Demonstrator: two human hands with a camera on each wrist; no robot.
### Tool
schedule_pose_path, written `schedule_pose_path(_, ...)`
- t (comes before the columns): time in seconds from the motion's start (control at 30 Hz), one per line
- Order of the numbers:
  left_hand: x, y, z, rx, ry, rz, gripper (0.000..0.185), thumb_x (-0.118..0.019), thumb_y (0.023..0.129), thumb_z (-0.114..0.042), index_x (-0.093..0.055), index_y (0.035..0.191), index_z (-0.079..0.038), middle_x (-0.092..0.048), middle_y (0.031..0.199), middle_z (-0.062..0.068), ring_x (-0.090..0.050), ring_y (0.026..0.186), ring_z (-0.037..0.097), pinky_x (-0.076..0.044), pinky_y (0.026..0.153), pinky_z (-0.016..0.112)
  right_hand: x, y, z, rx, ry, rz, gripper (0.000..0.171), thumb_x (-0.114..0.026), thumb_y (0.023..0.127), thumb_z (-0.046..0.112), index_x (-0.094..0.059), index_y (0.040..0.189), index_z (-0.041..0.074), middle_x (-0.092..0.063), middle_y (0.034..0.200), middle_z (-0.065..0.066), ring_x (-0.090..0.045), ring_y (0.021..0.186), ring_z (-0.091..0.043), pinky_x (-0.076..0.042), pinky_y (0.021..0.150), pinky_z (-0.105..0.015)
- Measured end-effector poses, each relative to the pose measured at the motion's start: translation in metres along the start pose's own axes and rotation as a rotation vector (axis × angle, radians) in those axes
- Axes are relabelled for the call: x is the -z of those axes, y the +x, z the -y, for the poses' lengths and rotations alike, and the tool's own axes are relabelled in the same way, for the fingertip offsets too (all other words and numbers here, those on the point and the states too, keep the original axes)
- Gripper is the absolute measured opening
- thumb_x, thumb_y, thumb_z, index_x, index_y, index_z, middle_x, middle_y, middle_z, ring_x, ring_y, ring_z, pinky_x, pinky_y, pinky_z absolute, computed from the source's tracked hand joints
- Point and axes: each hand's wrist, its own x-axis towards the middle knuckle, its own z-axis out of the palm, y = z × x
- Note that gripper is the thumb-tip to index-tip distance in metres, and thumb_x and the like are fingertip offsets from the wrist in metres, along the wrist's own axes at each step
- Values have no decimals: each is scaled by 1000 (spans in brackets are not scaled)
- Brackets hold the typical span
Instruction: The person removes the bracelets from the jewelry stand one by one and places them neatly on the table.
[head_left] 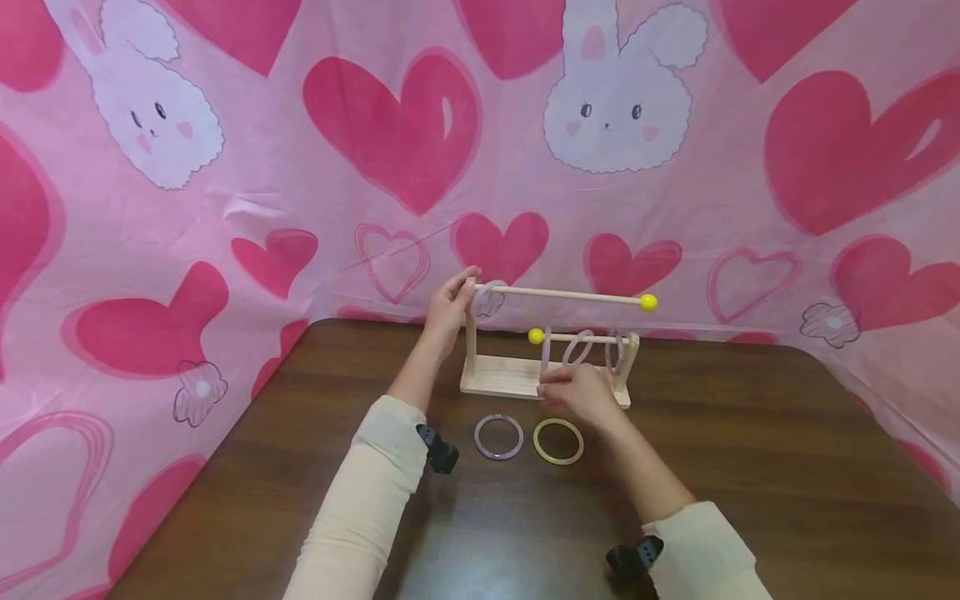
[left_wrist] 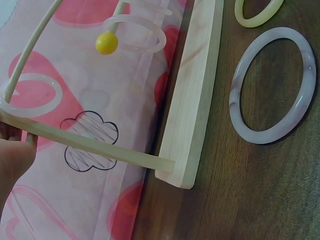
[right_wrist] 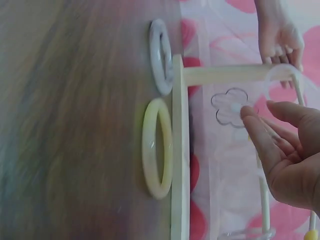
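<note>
Wooden rack point(head_left: 517, 377) — four bangles hung, two loose.

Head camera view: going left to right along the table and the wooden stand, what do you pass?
Left hand on the upper rod's end → purple ring flat on the table → yellow ring beside it → right hand at the lower rod's rings → yellow ball tipping the upper rod.

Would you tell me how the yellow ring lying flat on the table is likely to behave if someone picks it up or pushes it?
The yellow ring keeps a clean round shape, so it is probably stiff. Its glossy surface suggests it would slide readily on the smooth table and may slip between fingertips. Lying flat, it should not roll; stood on edge, it likely would.
</note>
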Motion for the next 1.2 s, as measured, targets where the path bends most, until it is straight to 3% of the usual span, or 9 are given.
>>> schedule_pose_path(0.37,1,0,1,2,1,0,35,-49,96,-8,-51,129,1,-52,131,14,-47,121,19,-38,98,26,-21,22,32,121,-124,-176,23,-66,84,11,-68,100,-5,-70,85,-15,-68,73,-22,-54,61,-24)
schedule_pose_path(0.73,0,0,2,-19,2,17,35,-49,96,-10,-50,129,2,-52,130,16,-47,120,20,-38,99,34,-38,43,52,287,-206,-384,24,-69,81,13,-70,101,-1,-71,85,-11,-68,76,-22,-53,66,-33)
schedule_pose_path(0.97,0,0,3,-9,21,27,35,-49,96,-10,-50,129,1,-52,130,14,-47,120,19,-40,96,29,-50,55,51,331,-211,-416,31,-70,80,9,-66,108,-4,-69,94,-15,-66,88,-24,-53,76,-33)
schedule_pose_path(1.2,2,0,1,-9,4,22,35,-48,96,-8,-50,129,2,-52,131,15,-46,121,19,-39,97,29,-61,66,53,379,-223,-406,35,-71,80,10,-64,111,-5,-67,98,-18,-66,90,-25,-53,76,-34)
